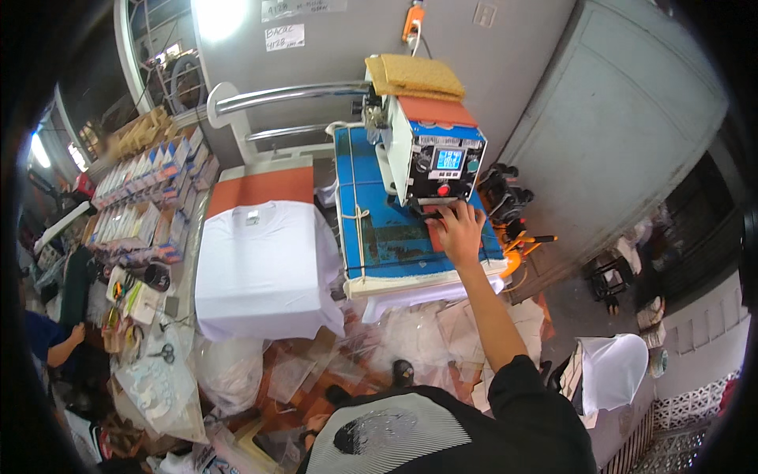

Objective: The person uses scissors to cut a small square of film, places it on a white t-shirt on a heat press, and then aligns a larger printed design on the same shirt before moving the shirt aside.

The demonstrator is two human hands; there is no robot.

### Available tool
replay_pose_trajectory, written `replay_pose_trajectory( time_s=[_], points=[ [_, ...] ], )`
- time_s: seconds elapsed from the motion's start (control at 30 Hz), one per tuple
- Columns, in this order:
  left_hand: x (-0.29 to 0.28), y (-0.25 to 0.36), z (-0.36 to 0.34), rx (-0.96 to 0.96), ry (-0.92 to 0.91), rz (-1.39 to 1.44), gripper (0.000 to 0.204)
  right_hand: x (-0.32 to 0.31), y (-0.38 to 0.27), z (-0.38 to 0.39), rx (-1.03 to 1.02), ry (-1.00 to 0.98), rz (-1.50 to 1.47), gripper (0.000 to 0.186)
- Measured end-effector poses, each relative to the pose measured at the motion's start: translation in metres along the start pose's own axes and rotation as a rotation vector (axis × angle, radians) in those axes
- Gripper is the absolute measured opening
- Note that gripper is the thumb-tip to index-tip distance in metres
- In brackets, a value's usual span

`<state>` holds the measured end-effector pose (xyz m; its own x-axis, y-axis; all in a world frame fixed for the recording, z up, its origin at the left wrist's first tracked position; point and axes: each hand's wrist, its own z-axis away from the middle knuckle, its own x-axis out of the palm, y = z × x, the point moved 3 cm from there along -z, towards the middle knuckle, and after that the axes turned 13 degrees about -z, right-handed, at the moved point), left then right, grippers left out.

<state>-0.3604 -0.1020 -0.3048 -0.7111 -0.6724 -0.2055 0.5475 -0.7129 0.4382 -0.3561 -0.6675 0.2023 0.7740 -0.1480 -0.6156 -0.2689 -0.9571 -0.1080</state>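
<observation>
My right hand (458,229) reaches forward, its fingers curled over the dark handle (430,214) below the control box of a heat press. The box (442,170) has a lit screen and a red button. Under it lies the blue press plate (371,237), with cord tied across it and white cloth showing beneath its front edge. To the left, a white T-shirt (260,257) is spread flat over a platen with an orange-red pad (260,189). Low beside my body, my left hand (317,423) is only partly seen, its fingers hidden.
Chrome bars (292,96) run behind the platens. Stacked cartons (142,182) line the left wall, above a side table with scissors (163,353). Another person's arm (67,346) shows at far left. Plastic and sheets litter the floor. White cloth (614,371) hangs at right.
</observation>
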Motion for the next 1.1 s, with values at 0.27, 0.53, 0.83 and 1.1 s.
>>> replay_pose_trajectory(
  time_s=[0.27, 0.53, 0.83, 1.1],
  points=[
    [-0.142, -0.033, -0.021, 0.072, 0.031, 0.422, 0.013, -0.025, 0.023, -0.010, 0.442, 0.000, 0.000, 0.136],
    [-0.164, -0.027, -0.048, 0.098, -0.043, 0.460, 0.012, -0.036, 0.089, -0.015, 0.595, -0.220, -0.113, 0.141],
    [-0.148, 0.175, 0.074, 0.374, 0.057, -0.381, 0.032, 0.101, -0.156, -0.051, 0.259, 0.356, -0.734, 0.027],
    [-0.224, 0.411, 0.178, 0.691, 0.441, -0.170, 0.021, 0.418, -0.148, -0.063, 0.210, -0.580, -0.195, 0.027]
  ],
)
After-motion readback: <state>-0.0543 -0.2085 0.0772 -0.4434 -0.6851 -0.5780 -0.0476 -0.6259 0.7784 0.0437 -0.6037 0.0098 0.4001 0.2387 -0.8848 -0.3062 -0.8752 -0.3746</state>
